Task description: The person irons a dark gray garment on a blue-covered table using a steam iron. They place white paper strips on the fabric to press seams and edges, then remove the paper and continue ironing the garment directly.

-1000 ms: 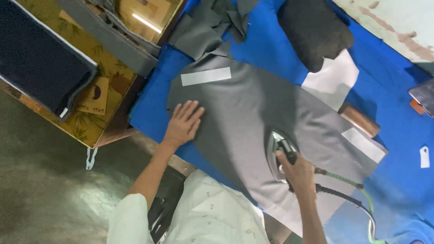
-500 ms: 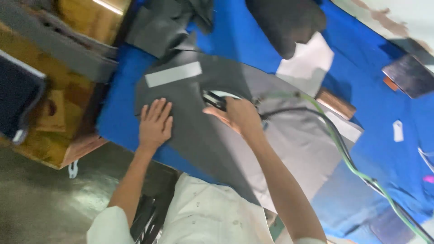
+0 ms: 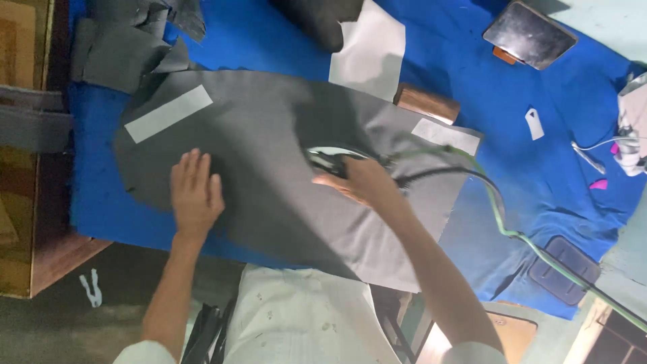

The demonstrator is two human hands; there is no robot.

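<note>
Right grip [image 3: 360, 183], iron [image 3: 330, 160] shifted rightward

Grey cloth panel [image 3: 269, 168]: matt, fine woven, smooth. Table cover [image 3: 472, 87]: blue cloth, matt, slightly creased. White strips [image 3: 168, 113]: paper-like, matt. Iron [image 3: 330, 160]: glossy dark body. Cord [image 3: 502, 226]: green, smooth. Block [image 3: 426, 102]: wood, semi-gloss brown.

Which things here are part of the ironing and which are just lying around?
In use:
grey fabric
iron, gripped by right hand
left hand, flat on fabric

Lying about:
dark tablet
white paper
copper block
fabric scraps
</note>
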